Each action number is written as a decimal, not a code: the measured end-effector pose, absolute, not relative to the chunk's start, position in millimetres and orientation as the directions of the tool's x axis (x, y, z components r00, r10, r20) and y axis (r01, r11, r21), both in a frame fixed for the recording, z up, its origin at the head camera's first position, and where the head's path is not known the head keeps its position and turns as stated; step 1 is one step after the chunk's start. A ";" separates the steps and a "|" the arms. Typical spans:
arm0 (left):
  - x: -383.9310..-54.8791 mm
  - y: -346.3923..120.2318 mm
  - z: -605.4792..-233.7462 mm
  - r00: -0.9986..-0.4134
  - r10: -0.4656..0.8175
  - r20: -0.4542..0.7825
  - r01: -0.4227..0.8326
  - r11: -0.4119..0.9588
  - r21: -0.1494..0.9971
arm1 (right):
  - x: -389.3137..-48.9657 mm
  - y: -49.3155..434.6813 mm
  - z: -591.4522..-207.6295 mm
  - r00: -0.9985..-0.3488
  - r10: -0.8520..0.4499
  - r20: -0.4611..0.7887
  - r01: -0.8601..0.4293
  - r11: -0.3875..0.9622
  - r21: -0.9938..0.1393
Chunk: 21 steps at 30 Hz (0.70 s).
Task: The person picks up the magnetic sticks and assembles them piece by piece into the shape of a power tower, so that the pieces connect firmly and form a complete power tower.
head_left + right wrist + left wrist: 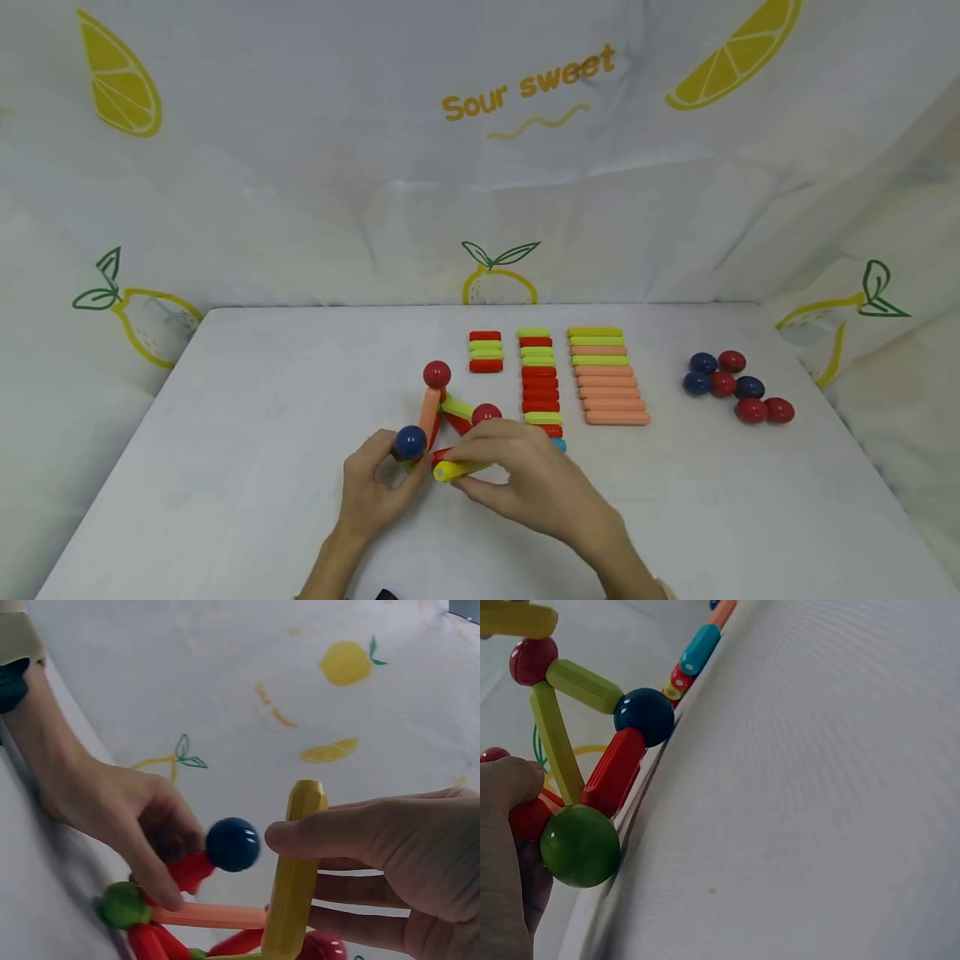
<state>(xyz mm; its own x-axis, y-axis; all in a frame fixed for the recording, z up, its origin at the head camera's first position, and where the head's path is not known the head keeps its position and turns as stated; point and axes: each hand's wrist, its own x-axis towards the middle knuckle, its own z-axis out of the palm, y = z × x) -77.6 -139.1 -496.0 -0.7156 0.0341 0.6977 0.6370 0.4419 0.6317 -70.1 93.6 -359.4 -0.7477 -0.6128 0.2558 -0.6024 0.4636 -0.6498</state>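
Note:
A framework of rods and balls stands near the middle of the table, with a blue ball (410, 442) and a red ball (437, 374) on top. My left hand (373, 482) grips its near left side, around a short red rod (191, 871) beside the blue ball. Lower down are a green ball (581, 846) and an orange rod (214, 915). Between thumb and fingers, my right hand (536, 479) pinches a yellow rod (294, 877). One end of that rod overlaps a red ball (534, 661) in the left wrist view; whether they touch, I cannot tell. The right hand hides part of the framework.
Behind and right of the framework lie short red and green rods (540, 383) in columns. Farther right are longer orange rods (611, 393) with yellow and green ones. Several loose red and blue balls (723, 383) lie toward the table's right edge. A lemon-print cloth (300, 208) hangs behind.

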 end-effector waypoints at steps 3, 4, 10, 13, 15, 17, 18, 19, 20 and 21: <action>-78.7 -140.0 -497.1 -0.690 0.030 0.724 0.658 0.444 0.609 | -70.4 76.8 -373.2 -0.736 -0.600 0.313 -0.647 0.489 -0.585; -78.8 -140.3 -497.3 -0.686 0.028 0.727 0.660 0.446 0.605 | -71.0 73.2 -376.8 -0.742 -0.592 0.315 -0.646 0.506 -0.572; -77.8 -141.6 -497.5 -0.700 0.009 0.714 0.644 0.440 0.625 | -72.2 60.4 -389.2 -0.775 -0.542 0.326 -0.627 0.595 -0.503; -77.6 -141.6 -497.7 -0.705 0.002 0.709 0.639 0.435 0.635 | -70.0 56.6 -390.3 -0.775 -0.528 0.346 -0.631 0.634 -0.448; -77.7 -141.3 -497.9 -0.705 -0.003 0.709 0.640 0.428 0.638 | -68.3 54.2 -390.5 -0.776 -0.521 0.355 -0.630 0.658 -0.412; -77.9 -141.0 -498.0 -0.703 -0.008 0.711 0.642 0.421 0.640 | -67.2 51.9 -391.2 -0.782 -0.510 0.358 -0.622 0.678 -0.391; -78.1 -140.8 -498.0 -0.702 -0.010 0.712 0.644 0.417 0.641 | -66.7 50.8 -391.8 -0.787 -0.504 0.357 -0.615 0.687 -0.387; -78.2 -140.7 -498.0 -0.701 -0.010 0.713 0.646 0.414 0.641 | -66.3 49.9 -392.5 -0.792 -0.498 0.354 -0.608 0.693 -0.387; -78.3 -140.5 -498.1 -0.699 -0.011 0.715 0.648 0.411 0.641 | -66.1 49.1 -393.7 -0.797 -0.493 0.350 -0.602 0.701 -0.384; -78.3 -140.4 -498.2 -0.699 -0.012 0.715 0.649 0.409 0.641 | -66.1 48.3 -395.4 -0.801 -0.489 0.346 -0.596 0.706 -0.382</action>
<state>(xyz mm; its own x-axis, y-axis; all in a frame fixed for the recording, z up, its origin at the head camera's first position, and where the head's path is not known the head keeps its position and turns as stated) -78.3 -140.4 -498.2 -0.6986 -0.0120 0.7154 0.6494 0.4090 0.6411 -66.1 48.3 -395.4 -0.8007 -0.4890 0.3461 -0.5964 0.7059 -0.3822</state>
